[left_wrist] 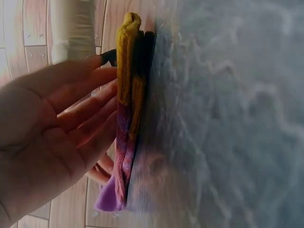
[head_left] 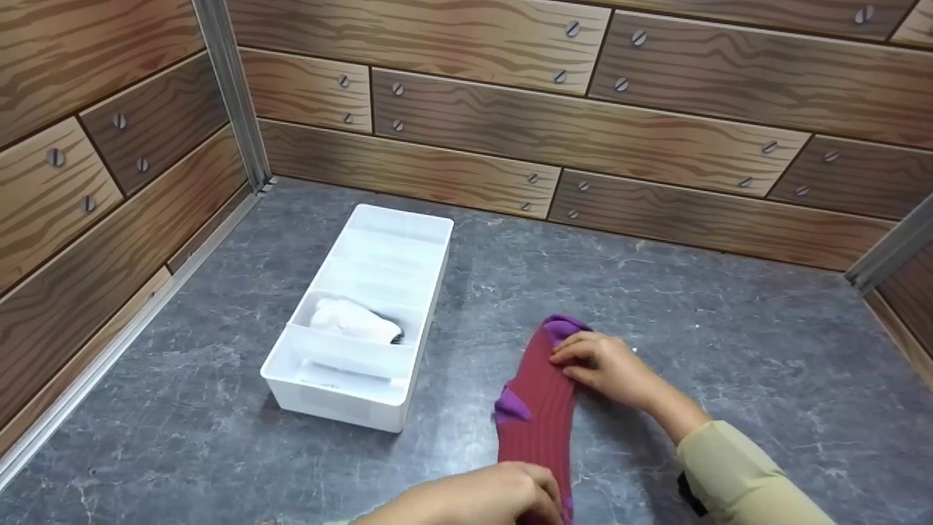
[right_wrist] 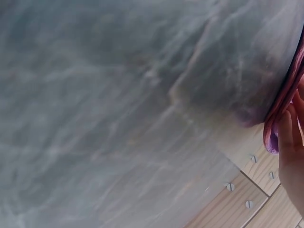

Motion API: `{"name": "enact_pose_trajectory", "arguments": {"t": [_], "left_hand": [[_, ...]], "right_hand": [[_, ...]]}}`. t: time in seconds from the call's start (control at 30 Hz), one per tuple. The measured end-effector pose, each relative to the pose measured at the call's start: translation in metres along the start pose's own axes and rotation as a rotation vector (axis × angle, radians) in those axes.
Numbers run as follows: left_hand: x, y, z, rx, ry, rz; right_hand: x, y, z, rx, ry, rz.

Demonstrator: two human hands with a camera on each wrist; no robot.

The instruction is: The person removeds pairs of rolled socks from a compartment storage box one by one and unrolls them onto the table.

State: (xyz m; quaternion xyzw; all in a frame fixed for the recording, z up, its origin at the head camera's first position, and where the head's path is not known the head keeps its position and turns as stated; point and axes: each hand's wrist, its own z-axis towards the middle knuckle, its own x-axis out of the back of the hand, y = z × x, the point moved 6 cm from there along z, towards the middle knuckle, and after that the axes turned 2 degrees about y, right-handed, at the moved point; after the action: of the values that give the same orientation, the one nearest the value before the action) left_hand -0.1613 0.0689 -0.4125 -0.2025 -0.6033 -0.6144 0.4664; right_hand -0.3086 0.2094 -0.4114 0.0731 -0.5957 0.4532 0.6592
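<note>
A maroon ribbed sock [head_left: 536, 434] with purple heel and toe lies flat on the grey table, its toe pointing away from me. In the left wrist view its mustard-yellow cuff [left_wrist: 125, 61] shows, with two layers stacked one on the other. My left hand [head_left: 477, 492] is over the near end of the sock, its fingers [left_wrist: 90, 107] extended against the upper layer. At the far end, my right hand [head_left: 609, 368] rests its fingertips on the sock beside the purple toe. The right wrist view shows those fingers [right_wrist: 286, 130] against the sock's edge.
Left of the sock stands a white plastic box [head_left: 335, 405] divided into compartments. One compartment holds a white cloth bundle [head_left: 350, 319] with a dark patch at its end. Wood-patterned walls [head_left: 466, 124] enclose the table at the back and sides.
</note>
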Motion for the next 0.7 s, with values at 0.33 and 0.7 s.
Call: {"name": "enact_pose_trajectory", "arguments": {"t": [0.33,0.7], "left_hand": [[0.012,-0.028,-0.009,0.104,0.019,-0.05],[0.026,-0.062,-0.021,0.279,0.149,-0.329]], "right_hand": [[0.014,0.014,-0.024,-0.088,0.051,0.024],[0.034,0.024,-0.067,-0.199,0.096,-0.013]]}}
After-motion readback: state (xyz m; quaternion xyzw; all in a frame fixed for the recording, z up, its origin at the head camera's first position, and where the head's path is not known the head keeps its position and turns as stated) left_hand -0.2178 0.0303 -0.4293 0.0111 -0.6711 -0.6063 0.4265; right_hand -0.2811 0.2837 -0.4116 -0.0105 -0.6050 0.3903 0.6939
